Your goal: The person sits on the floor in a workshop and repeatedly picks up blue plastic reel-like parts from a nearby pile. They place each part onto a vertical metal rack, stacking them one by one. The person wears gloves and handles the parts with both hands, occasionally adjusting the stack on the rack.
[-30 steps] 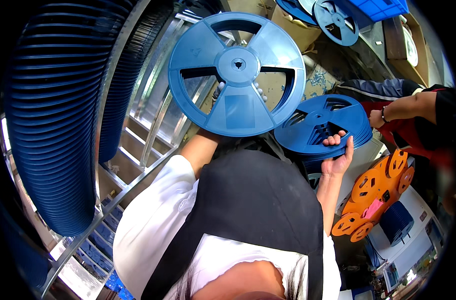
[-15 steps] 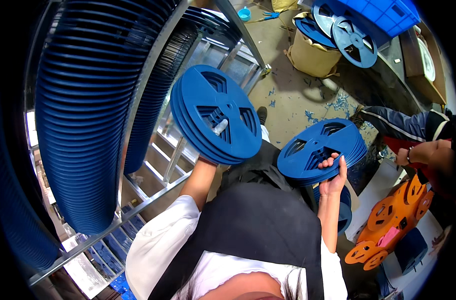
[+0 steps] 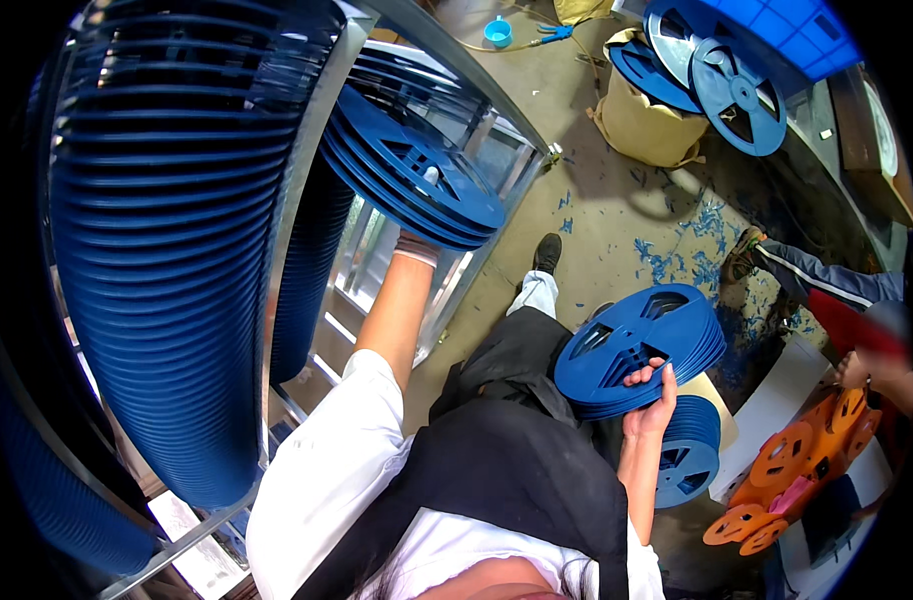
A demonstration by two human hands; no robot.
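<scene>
My left hand (image 3: 418, 246), in a pale covering at the wrist, grips a small stack of blue plastic reels (image 3: 457, 205) from beneath. A whitish fingertip pokes up through one window of the top reel; the other fingers are hidden. This stack is tilted beside the metal rack (image 3: 312, 150), at its right side. My right hand (image 3: 653, 400) holds another stack of blue reels (image 3: 627, 335) in front of my lap, its fingers curled through a window onto the top reel. Long rows of blue reels (image 3: 172, 280) fill the rack at the left.
More blue reels (image 3: 689, 465) stand below my right hand. Orange reels (image 3: 782, 455) lie at the lower right, near another person's hand (image 3: 867, 370). A sack (image 3: 647, 125) with reels, a blue crate (image 3: 792, 30) and a cyan cup (image 3: 498, 33) are farther off. Blue scraps (image 3: 677, 245) litter the floor.
My left hand has carried its reels up and away toward the rack, with the arm stretched out. The right stack has shifted lower in view, still held. The other person's arm has moved.
</scene>
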